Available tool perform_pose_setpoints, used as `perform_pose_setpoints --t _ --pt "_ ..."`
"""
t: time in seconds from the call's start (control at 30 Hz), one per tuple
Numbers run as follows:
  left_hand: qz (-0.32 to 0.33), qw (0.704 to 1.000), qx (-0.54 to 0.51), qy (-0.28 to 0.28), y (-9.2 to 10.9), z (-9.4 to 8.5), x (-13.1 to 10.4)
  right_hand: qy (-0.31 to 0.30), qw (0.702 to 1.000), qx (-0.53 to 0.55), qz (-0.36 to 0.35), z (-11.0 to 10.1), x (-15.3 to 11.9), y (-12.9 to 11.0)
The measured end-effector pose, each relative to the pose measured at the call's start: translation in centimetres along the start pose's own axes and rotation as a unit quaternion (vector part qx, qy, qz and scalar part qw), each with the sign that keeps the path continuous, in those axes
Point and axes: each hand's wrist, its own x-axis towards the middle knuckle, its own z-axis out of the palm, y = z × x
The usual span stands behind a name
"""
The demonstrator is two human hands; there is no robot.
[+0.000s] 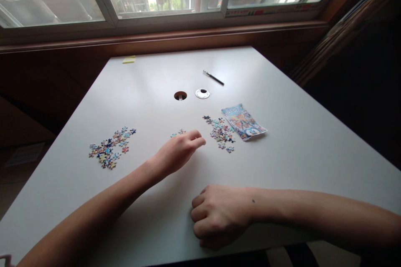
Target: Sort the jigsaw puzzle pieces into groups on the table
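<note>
White desk [282,154] bears flat multicoloured jigsaw pieces [221,132] beside a blue-printed paper sheet [242,121], perhaps for easy comparison; left of it, the left hand [181,146] bends, grip unclear; nearer, the right hand [221,215] rests closed.

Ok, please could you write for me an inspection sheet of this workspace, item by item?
Surface: white table, with a round hole and a silvery cover beside it.
Job's things: left pile of jigsaw pieces, right pile, small group; picture sheet beside the right pile.
Clutter: pen; yellow note near the far edge.
Hands: left hand partly hides the small group, grip unclear; right hand curled, near the front edge.
Cables: nothing seen.
Surroundings: window beyond the table, bars outside.
</note>
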Motion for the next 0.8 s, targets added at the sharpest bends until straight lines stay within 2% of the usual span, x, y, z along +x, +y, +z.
perform_pose_setpoints --t 0.2,0.6,0.67,0.7,0.73,0.8 --pt "0.003 1.0 -0.011 0.007 -0.1 -0.1 0.1 0.005 1.0 -0.004 0.001 -0.1 0.1 0.0" --pt "-0.007 1.0 -0.024 -0.018 -0.1 -0.4 0.2 -0.011 1.0 -0.003 -0.004 -0.1 0.1 0.0" --pt "-0.014 0.997 -0.076 0.0 0.2 -0.6 0.3 -0.016 1.0 -0.006 -0.001 -0.2 0.2 0.0" --pt "-0.025 0.991 -0.134 0.01 0.5 -0.9 0.4 -0.017 1.0 -0.007 0.001 -0.2 0.2 -0.1" --pt "-0.04 0.976 -0.212 0.015 0.8 -1.2 0.5 -0.017 1.0 -0.007 0.005 -0.2 0.2 -0.1" --pt "-0.073 0.923 -0.378 0.008 1.4 -2.0 0.7 -0.016 1.0 -0.007 0.011 -0.3 0.2 -0.1"
